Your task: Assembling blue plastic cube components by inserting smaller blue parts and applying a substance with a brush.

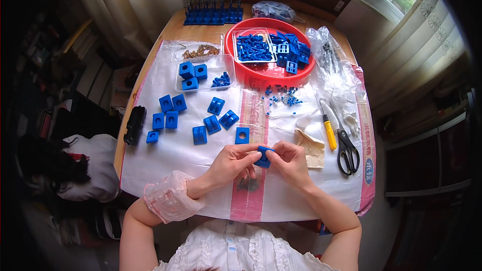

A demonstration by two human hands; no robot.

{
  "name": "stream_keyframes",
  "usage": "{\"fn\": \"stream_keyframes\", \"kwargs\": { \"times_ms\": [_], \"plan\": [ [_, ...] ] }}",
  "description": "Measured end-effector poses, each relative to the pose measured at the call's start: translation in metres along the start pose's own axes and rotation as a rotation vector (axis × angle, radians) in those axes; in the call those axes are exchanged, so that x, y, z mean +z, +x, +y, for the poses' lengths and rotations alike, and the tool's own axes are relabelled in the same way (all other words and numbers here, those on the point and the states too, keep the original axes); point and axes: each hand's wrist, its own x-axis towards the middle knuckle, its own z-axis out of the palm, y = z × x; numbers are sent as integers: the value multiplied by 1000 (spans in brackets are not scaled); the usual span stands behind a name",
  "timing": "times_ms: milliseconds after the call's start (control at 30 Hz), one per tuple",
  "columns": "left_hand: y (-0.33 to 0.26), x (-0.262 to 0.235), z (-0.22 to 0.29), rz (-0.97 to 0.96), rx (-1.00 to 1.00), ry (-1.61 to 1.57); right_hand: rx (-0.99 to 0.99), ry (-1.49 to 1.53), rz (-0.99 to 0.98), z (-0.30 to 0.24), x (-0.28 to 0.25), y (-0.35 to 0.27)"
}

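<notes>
Between my two hands, above the near middle of the table, is a blue plastic block with a round hole. My left hand pinches its left side between thumb and fingers. On its right side, my right hand closes thumb and fingertips on it, partly hiding it. Just beyond lies a similar blue block with its hole facing up. Left of that, several curved blue blocks lie in a loose group. More square blue blocks with holes rest farther left.
A red basin holds blue parts and a clear tray. Left of it are a clear container and brass-coloured pins. Scissors, a yellow-handled tool and brown paper lie right. A black object sits at the left edge.
</notes>
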Motion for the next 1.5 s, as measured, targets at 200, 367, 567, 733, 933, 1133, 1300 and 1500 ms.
{"fn": "stream_keyframes", "kwargs": {
  "times_ms": [200, 367, 567, 733, 933, 1133, 1300, 1500],
  "plan": [
    [-1, 3, 4, 1, 14, 23, -35, -4, 27, 4, 0, 0],
    [-3, 2, 4, -7, 26, 45, -16, -27, 17, 4, -1, -1],
    [-4, 5, 3, 20, 19, 17, 19, 4, 2, 4, -1, -3],
    [-4, 7, 5, 55, 41, 24, 42, 19, 13, 1, 2, -1],
    [-4, 6, 4, 31, 49, 15, 55, 15, 13, 2, 0, -1],
    [-4, 5, 7, 9, 50, 12, 51, 30, 14, 2, 1, 0],
    [-6, 7, 13, 24, 44, 27, 65, 73, 6, 0, 0, 0],
    [-6, 6, 9, 26, 64, 20, 49, 92, -27, -1, 0, -1]
  ]
}}
